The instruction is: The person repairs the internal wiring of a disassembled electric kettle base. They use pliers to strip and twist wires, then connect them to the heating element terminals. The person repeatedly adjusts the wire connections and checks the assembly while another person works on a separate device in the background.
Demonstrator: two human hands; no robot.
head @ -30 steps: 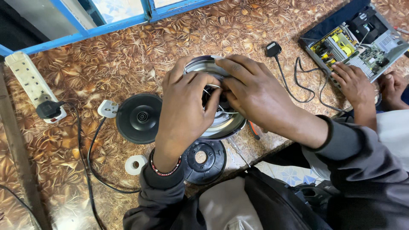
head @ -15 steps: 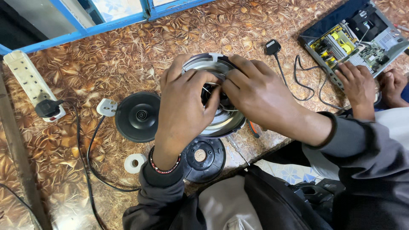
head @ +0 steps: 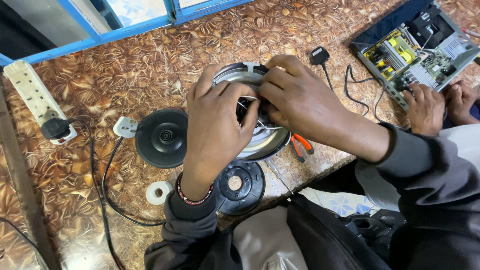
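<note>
A round silver kettle body (head: 264, 141) lies upturned on the brown patterned table (head: 125, 65), its underside and wires exposed. My left hand (head: 216, 129) covers its left side, fingers curled on the rim and inner parts. My right hand (head: 299, 102) grips the top right, fingertips pressed into the dark centre among thin white wires. A black round bottom cover (head: 239, 187) lies just below the kettle. The black kettle power base (head: 162, 137) sits to the left, its cord ending in a white plug (head: 125, 127).
A white power strip (head: 32, 95) with a black plug lies far left. A white tape roll (head: 159, 192) and orange-handled pliers (head: 301, 145) lie nearby. At right, another person's hands (head: 425, 107) touch an opened electronics box (head: 415, 47). A blue window frame (head: 130, 27) runs behind.
Both hands have stayed on the kettle, with the fingers shifting slightly at its centre. The other person's hand at the right has moved a little on the opened box.
</note>
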